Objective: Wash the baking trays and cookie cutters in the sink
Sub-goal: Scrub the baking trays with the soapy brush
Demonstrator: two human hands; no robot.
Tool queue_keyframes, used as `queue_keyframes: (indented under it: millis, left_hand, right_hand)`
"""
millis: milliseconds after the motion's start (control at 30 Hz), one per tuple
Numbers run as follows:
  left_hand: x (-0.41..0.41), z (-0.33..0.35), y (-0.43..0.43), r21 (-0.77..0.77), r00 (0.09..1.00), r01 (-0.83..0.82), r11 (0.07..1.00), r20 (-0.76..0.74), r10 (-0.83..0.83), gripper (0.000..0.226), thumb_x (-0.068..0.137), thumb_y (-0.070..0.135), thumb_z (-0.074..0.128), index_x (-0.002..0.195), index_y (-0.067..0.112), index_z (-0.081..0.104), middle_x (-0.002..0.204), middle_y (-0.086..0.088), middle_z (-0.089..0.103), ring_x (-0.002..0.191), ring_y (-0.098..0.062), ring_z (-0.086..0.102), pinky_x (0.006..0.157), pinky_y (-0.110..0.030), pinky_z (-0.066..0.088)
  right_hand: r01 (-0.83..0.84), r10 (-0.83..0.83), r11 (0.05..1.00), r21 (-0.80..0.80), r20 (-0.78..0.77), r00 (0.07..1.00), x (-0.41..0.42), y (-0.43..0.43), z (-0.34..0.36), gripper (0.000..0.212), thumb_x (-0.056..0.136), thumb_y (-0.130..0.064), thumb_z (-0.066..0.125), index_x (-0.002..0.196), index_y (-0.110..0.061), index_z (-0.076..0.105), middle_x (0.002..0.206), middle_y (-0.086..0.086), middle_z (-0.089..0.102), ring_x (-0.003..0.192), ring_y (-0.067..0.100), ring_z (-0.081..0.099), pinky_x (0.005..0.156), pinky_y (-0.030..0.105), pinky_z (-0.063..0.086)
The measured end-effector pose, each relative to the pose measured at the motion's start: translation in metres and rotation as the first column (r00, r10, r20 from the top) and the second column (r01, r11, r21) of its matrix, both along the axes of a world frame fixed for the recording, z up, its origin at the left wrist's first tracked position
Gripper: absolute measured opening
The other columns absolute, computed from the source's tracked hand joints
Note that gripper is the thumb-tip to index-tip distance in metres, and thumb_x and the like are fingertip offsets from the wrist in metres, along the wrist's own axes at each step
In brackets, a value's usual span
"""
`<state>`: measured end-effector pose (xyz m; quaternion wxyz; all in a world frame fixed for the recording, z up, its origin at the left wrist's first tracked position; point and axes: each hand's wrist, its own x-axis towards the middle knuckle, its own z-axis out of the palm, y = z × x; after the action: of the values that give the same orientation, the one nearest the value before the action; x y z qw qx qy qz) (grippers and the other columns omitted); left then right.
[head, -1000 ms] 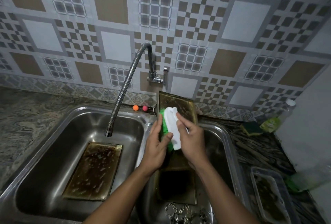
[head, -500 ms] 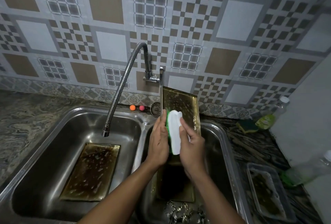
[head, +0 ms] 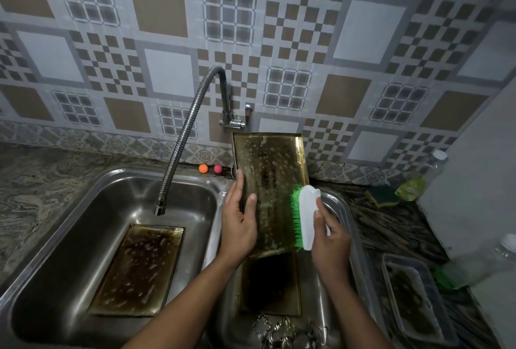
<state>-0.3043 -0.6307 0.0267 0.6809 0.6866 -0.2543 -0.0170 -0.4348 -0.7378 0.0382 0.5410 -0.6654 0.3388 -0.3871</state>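
Now that the right grip (head: 331, 239), clutching the white green-bristled brush (head: 307, 217), has reached three o'clock on the golden metal tray (head: 270, 175) the left grip (head: 238, 226) clasps, rinsing seems next.

No text, brand, number or sign is legible. The plastic bottle (head: 427, 170) at the counter's right edge, near the wall, carries a green-yellow label (head: 410, 188), but its print is too blurred and small to read.
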Motion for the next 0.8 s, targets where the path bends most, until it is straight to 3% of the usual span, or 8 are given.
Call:
queue_keyframes:
  millis: [167, 267, 400, 500, 567, 633, 700, 800]
  left_hand:
    - [0.002, 0.011, -0.003, -0.028, 1.000, -0.008, 1.000, 0.011, 0.008, 0.052, 0.102, 0.018, 0.048, 0.152, 0.018, 0.032, 0.140, 0.032, 0.034, 0.133, 0.017, 0.032, 0.107, -0.006, 0.028]
    - [0.000, 0.011, 0.002, -0.014, 1.000, -0.001, 1.000, 0.001, 0.001, 0.052, 0.102, 0.018, 0.048, 0.151, 0.019, 0.031, 0.138, 0.033, 0.035, 0.129, 0.022, 0.032, 0.102, -0.001, 0.028]
    - [-0.001, 0.010, 0.009, -0.022, 1.000, 0.008, 1.000, -0.020, -0.008, 0.055, 0.101, 0.025, 0.048, 0.152, 0.025, 0.029, 0.141, 0.034, 0.033, 0.136, 0.013, 0.031, 0.109, -0.007, 0.028]
    - [-0.002, 0.009, 0.013, 0.030, 0.999, 0.043, 0.999, 0.006, -0.044, 0.056, 0.100, 0.024, 0.049, 0.152, 0.023, 0.029, 0.142, 0.032, 0.034, 0.136, 0.012, 0.032, 0.111, -0.010, 0.027]
    - [-0.011, 0.010, 0.011, 0.083, 0.993, 0.096, 0.992, 0.064, -0.101, 0.056, 0.100, 0.016, 0.051, 0.152, 0.021, 0.030, 0.140, 0.028, 0.038, 0.131, 0.016, 0.035, 0.107, -0.006, 0.027]
    - [-0.021, 0.010, 0.006, 0.105, 0.981, 0.166, 0.980, 0.080, -0.175, 0.057, 0.099, 0.019, 0.052, 0.152, 0.024, 0.029, 0.142, 0.017, 0.045, 0.132, 0.008, 0.039, 0.109, -0.012, 0.031]
    - [-0.027, 0.010, 0.002, 0.111, 0.974, 0.204, 0.973, 0.076, -0.213, 0.059, 0.097, 0.024, 0.052, 0.151, 0.028, 0.029, 0.142, 0.007, 0.048, 0.131, 0.005, 0.041, 0.110, -0.014, 0.032]
    - [-0.021, 0.011, 0.003, 0.119, 0.977, 0.192, 0.974, 0.068, -0.201, 0.060, 0.096, 0.028, 0.052, 0.152, 0.022, 0.029, 0.145, 0.008, 0.046, 0.133, 0.005, 0.039, 0.110, -0.012, 0.030]
  right_hand:
    - [-0.134, 0.135, 0.991, -0.025, 0.031, 0.990, 0.013, 0.028, 0.001, 0.033, 0.097, -0.012, 0.057, 0.124, -0.030, 0.063, 0.103, -0.036, 0.064, 0.104, -0.012, 0.060, 0.083, 0.009, 0.048]
    - [-0.188, 0.189, 0.981, -0.054, 0.013, 0.982, 0.008, 0.029, -0.003, 0.033, 0.096, -0.010, 0.057, 0.123, -0.027, 0.064, 0.099, -0.028, 0.068, 0.098, -0.013, 0.060, 0.078, 0.005, 0.045]
    - [-0.055, 0.055, 0.998, 0.002, -0.010, 0.998, 0.003, -0.003, -0.005, 0.033, 0.097, -0.016, 0.056, 0.125, -0.034, 0.061, 0.119, -0.011, 0.064, 0.096, -0.017, 0.057, 0.075, 0.005, 0.048]
    - [0.000, -0.003, 0.998, -0.065, -0.059, 0.998, 0.014, -0.014, 0.004, 0.032, 0.099, -0.018, 0.054, 0.128, -0.029, 0.061, 0.113, -0.010, 0.066, 0.093, -0.018, 0.055, 0.078, 0.009, 0.049]
    - [0.044, -0.047, 0.998, -0.042, -0.061, 0.997, 0.026, -0.021, 0.017, 0.032, 0.100, -0.022, 0.052, 0.130, -0.028, 0.060, 0.106, -0.010, 0.064, 0.087, -0.007, 0.058, 0.070, 0.018, 0.052]
    - [0.086, -0.085, 0.996, 0.015, -0.029, 0.996, 0.039, -0.032, 0.034, 0.032, 0.100, -0.024, 0.051, 0.131, -0.025, 0.060, 0.112, -0.009, 0.061, 0.084, -0.003, 0.056, 0.060, 0.013, 0.050]
    - [0.055, -0.055, 0.998, 0.014, -0.004, 0.998, 0.050, -0.033, 0.050, 0.033, 0.101, -0.022, 0.050, 0.132, -0.024, 0.058, 0.118, -0.016, 0.058, 0.083, -0.003, 0.058, 0.057, 0.010, 0.049]
    - [-0.148, 0.147, 0.987, -0.056, -0.026, 0.989, 0.062, -0.009, 0.057, 0.032, 0.100, -0.022, 0.052, 0.130, -0.030, 0.057, 0.108, -0.028, 0.058, 0.077, -0.013, 0.061, 0.057, 0.009, 0.048]
